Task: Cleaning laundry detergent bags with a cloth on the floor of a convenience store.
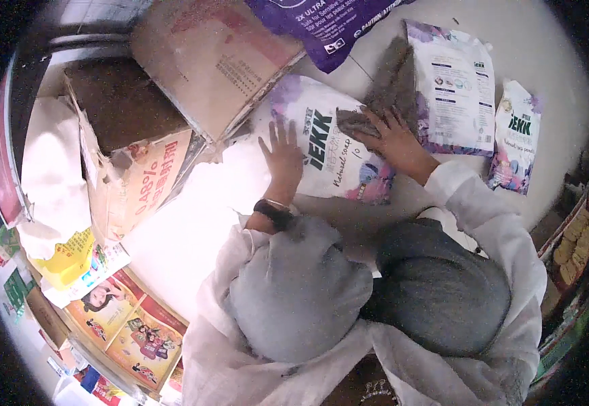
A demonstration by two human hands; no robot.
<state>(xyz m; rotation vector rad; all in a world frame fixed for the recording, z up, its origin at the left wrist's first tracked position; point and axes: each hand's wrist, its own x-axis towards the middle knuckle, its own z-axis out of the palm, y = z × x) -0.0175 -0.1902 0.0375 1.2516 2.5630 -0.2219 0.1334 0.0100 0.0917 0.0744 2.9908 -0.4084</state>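
Observation:
A white and purple plastic bag of soap powder (pixel 319 177) lies flat on the pale floor in front of my knees. My left hand (pixel 283 165) rests on its left edge with the fingers spread. Pressed on the bag's upper right is a grey-brown cloth (pixel 355 123), held under the fingers of my right hand (pixel 396 144). Part of the bag's print is hidden by the cloth and that hand. Beyond the hand, a dark brown cloth-like thing (pixel 393 76) lies beside a second bag; whether it joins the cloth cannot be told.
To the right lie a large printed bag (pixel 454 111) and a smaller soap powder bag (pixel 517 137). A purple bag (pixel 319 35) is at the top. Cardboard boxes (pixel 208 66) and an open carton (pixel 142 177) stand left. Shelved packages (pixel 132 325) line the lower left.

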